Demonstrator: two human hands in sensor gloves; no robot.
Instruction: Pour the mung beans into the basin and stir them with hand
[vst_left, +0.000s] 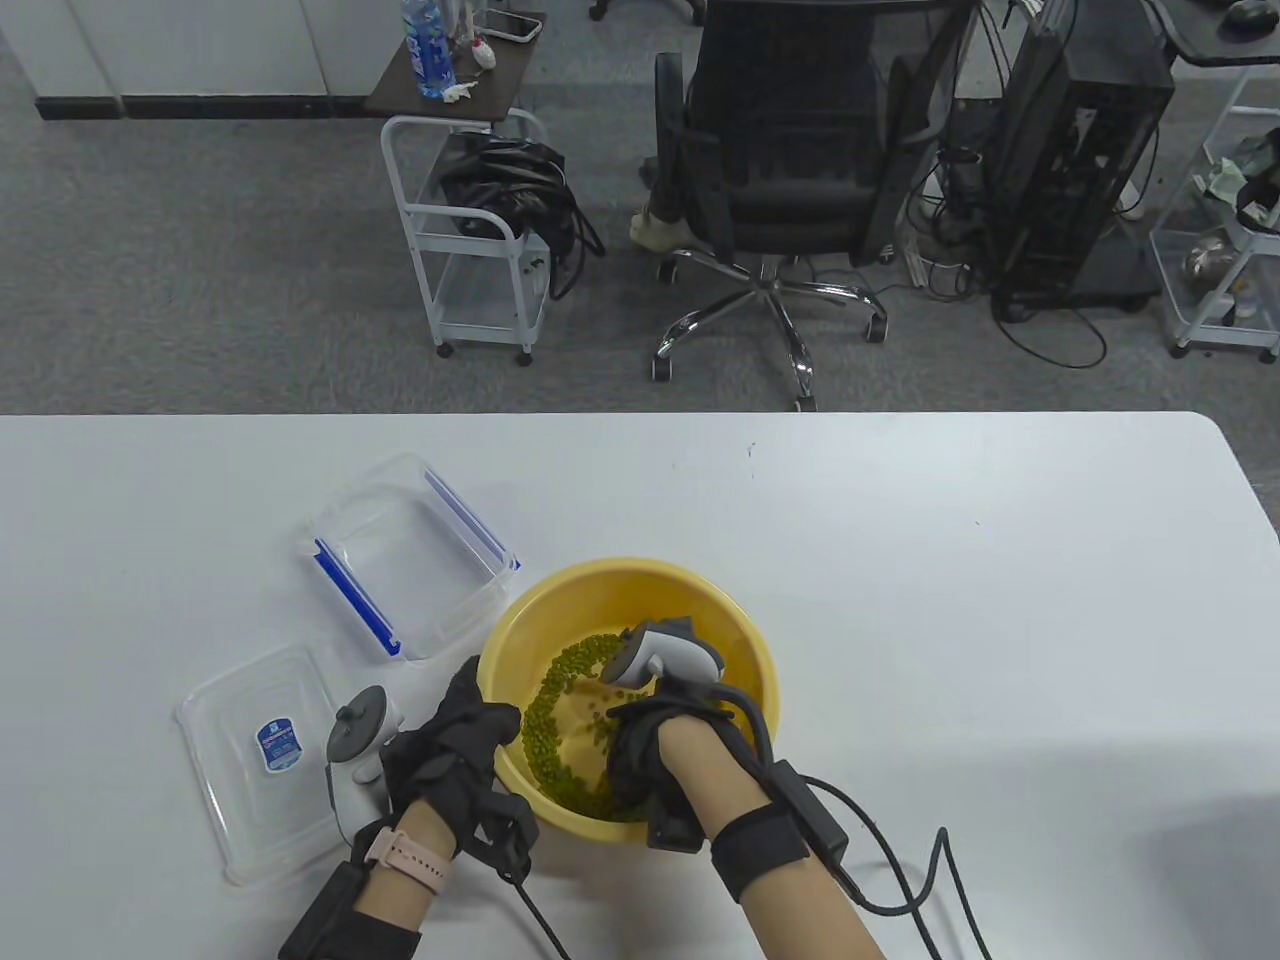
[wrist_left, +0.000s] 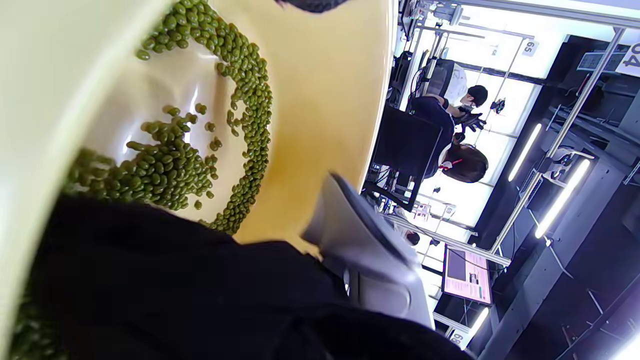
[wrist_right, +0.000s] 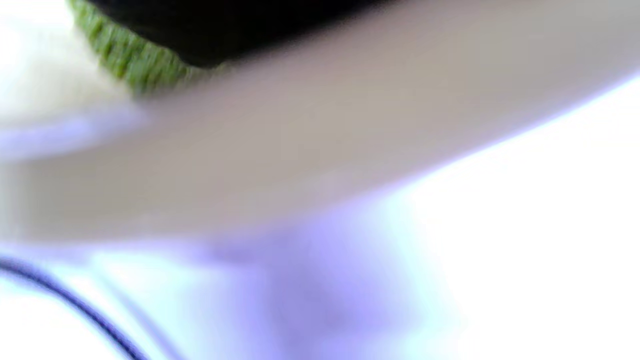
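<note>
Upright, rim up — yellow basin (vst_left: 745, 650), mung beans (vst_left: 560, 680) curved along its floor

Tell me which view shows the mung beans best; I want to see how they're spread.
The left wrist view: the mung beans lie sharp, in a ring and a clump on the basin floor. The table view shows them smaller, partly hidden. The right wrist view is only a green blur.

Yellow basin (vst_left: 740, 640) on white tabletop (vst_left: 950, 600). Green mung beans (vst_left: 545, 715) inside it. Left of basin: clear container (vst_left: 400, 550) with blue clips, clear lid (vst_left: 250, 790) with blue-white label. Both hands in black gloves; trackers light grey.
</note>
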